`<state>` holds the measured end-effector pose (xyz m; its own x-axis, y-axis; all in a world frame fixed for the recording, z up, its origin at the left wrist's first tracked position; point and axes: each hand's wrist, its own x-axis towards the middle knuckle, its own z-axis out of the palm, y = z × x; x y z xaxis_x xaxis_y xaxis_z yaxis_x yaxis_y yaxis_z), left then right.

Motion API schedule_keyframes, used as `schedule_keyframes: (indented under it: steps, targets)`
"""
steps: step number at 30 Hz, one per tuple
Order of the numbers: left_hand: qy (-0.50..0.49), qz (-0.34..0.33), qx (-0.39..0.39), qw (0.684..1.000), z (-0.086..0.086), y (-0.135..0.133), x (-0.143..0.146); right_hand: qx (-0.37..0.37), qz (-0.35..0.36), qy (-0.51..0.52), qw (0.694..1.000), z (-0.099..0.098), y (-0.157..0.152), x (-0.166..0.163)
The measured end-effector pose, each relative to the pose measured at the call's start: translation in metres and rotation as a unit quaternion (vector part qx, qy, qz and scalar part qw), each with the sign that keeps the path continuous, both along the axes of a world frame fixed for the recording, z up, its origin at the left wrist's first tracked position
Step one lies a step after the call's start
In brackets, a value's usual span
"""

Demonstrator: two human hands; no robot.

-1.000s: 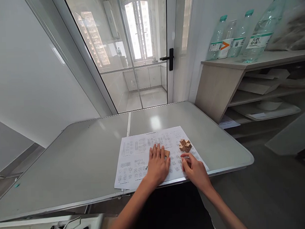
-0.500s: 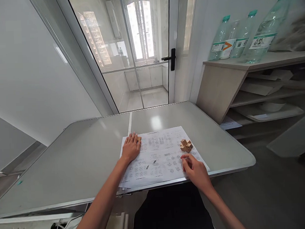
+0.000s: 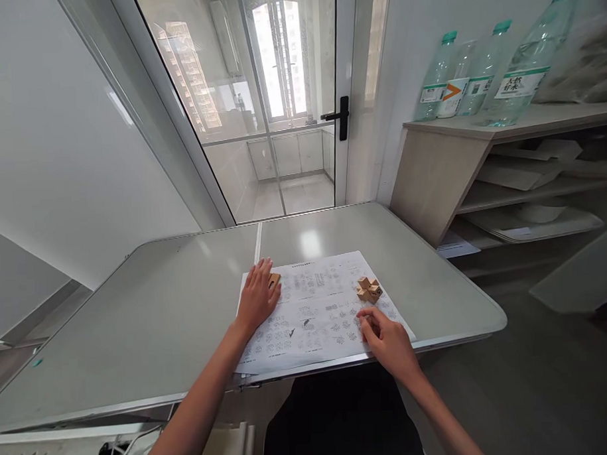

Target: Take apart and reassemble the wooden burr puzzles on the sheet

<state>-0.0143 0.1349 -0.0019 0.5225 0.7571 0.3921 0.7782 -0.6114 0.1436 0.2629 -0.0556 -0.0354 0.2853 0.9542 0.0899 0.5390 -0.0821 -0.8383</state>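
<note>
Covering a wooden piece (image 3: 274,280) partly: left hand (image 3: 256,295) (shelf unit (image 3: 424,180) holds papers (image 3: 458,247))

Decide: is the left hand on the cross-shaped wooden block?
No, the cross-shaped wooden block lies just beyond the right hand, across the paper from the left hand.

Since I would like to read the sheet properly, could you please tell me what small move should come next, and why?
I would probably lift the left hand clear: it covers part of the wooden piece and hides the far-left corner of the printed sheet.
</note>
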Motion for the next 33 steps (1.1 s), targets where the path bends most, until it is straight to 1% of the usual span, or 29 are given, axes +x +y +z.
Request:
schedule_keyframes:
  steps: [1, 3, 6, 9, 11, 14, 17, 19, 25, 30, 33]
  targets:
    - [0.011, -0.02, -0.003, 1.0, 0.001, -0.006, 0.003, 0.001, -0.001, 0.0, 1.0, 0.0, 0.0, 0.0]
    - [0.016, -0.034, -0.017, 0.999, 0.001, -0.023, 0.009, 0.004, -0.002, -0.004, 1.0, 0.001, 0.0, 0.0]
    - [0.007, -0.07, -0.05, 0.996, -0.001, -0.058, 0.016, 0.008, -0.005, -0.006, 1.0, 0.001, 0.0, 0.0]
    - [0.009, -0.102, -0.089, 0.991, -0.003, -0.092, 0.016, 0.007, -0.002, -0.003, 1.0, 0.0, 0.0, 0.0]
    - [0.004, -0.097, -0.102, 0.99, -0.005, -0.11, 0.011, 0.007, 0.001, -0.004, 1.0, 0.0, -0.001, 0.0]
    - [-0.028, -0.043, -0.115, 0.992, -0.012, -0.126, 0.002, 0.005, -0.002, -0.006, 1.0, 0.0, -0.002, -0.001]
    - [-0.066, 0.017, -0.12, 0.99, -0.019, -0.133, -0.003, 0.005, -0.004, -0.003, 1.0, 0.0, -0.003, -0.002]
    - [-0.074, 0.036, -0.127, 0.988, -0.021, -0.135, -0.002, 0.007, -0.009, -0.002, 1.0, -0.002, -0.004, -0.003]
    - [-0.076, 0.033, -0.14, 0.987, -0.017, -0.135, 0.001, 0.02, -0.032, -0.039, 0.999, -0.009, -0.005, -0.006]
    - [-0.082, 0.032, -0.131, 0.987, -0.016, -0.135, 0.001, 0.022, -0.026, -0.027, 0.999, -0.009, -0.006, -0.007]
    - [-0.086, 0.035, -0.126, 0.988, -0.017, -0.135, 0.002, 0.017, -0.034, -0.029, 0.999, -0.009, -0.006, -0.007]
